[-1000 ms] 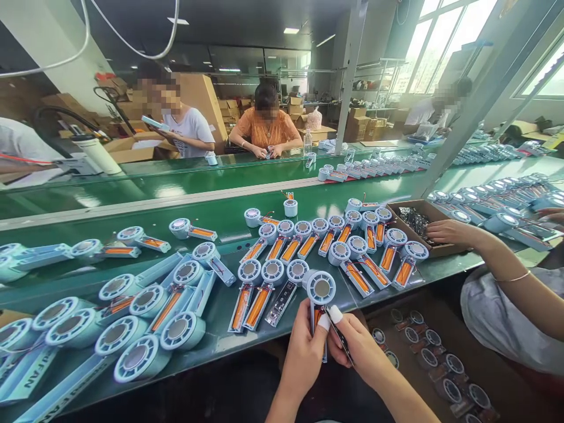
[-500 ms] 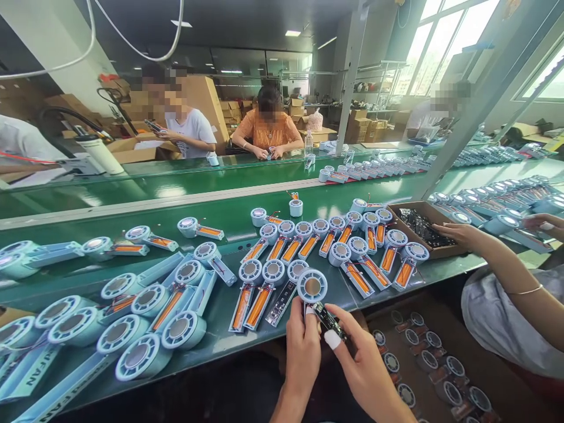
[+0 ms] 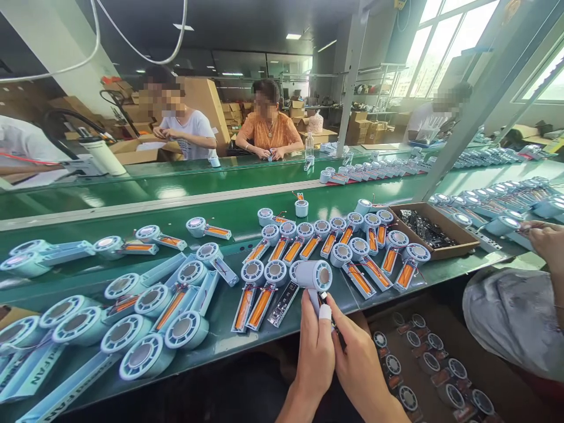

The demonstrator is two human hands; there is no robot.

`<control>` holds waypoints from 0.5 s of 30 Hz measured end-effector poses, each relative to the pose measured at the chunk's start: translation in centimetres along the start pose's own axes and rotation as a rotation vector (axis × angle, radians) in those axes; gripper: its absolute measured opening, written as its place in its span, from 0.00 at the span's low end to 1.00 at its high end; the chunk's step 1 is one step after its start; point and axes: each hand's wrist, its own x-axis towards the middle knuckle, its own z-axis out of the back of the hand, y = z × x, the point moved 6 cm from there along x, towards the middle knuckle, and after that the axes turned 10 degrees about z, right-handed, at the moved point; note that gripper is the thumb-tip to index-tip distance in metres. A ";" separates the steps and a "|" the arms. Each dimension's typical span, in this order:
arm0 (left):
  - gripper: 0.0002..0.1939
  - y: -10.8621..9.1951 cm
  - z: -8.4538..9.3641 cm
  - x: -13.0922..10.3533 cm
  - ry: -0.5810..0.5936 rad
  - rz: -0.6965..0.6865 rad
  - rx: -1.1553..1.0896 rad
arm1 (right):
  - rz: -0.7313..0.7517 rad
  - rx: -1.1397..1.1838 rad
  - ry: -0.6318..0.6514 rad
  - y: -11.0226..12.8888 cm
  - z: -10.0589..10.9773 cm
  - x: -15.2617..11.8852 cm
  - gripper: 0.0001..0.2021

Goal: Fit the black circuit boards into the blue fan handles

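Observation:
A light-blue handheld fan [image 3: 314,275] is tilted up in front of me, its round head turned to the right. My left hand [image 3: 315,352] is closed around its handle. My right hand [image 3: 363,364] presses against the handle's open side, fingers closed on a black circuit board that is mostly hidden between both hands. A white cover wraps a thumb tip there. Just behind the held fan, another fan lies with a black circuit board [image 3: 283,304] in its handle. Beside it are fans [image 3: 259,305] with orange cells showing in their open handles.
Several fans [image 3: 145,352] are piled on the green bench at left. A cardboard box [image 3: 440,249] of black boards stands at right, near a co-worker's hand [image 3: 546,241]. Below the bench edge, a brown carton [image 3: 374,317] holds fan parts. People sit across the bench.
The held fan has turned from facing me to facing right, and my hands have drawn together over its handle. The co-worker's hand has left the box of boards.

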 end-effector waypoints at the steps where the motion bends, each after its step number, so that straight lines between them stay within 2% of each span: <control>1: 0.34 0.0 -0.1 0.0 0.003 -0.003 -0.012 | 0.013 -0.040 0.037 0.2 0.1 0.0 0.29; 4: 0.32 0.2 -0.2 0.3 0.006 0.035 -0.133 | 0.055 -0.169 0.217 0.5 0.2 -0.3 0.36; 8: 0.26 0.6 0.0 1.0 0.027 0.080 -0.275 | 0.077 -0.267 0.486 0.2 0.4 -0.7 0.41; 10: 0.23 1.0 0.2 1.3 0.023 0.107 -0.320 | 0.065 -0.192 0.523 -0.2 0.7 -0.8 0.42; 12: 0.23 1.5 0.1 1.5 0.021 0.153 -0.380 | 0.028 -0.041 0.500 -0.8 1.0 -0.7 0.40; 15: 0.27 2.2 -0.4 1.5 0.058 0.218 -0.464 | -0.077 0.228 0.434 -1.9 1.1 -1.1 0.42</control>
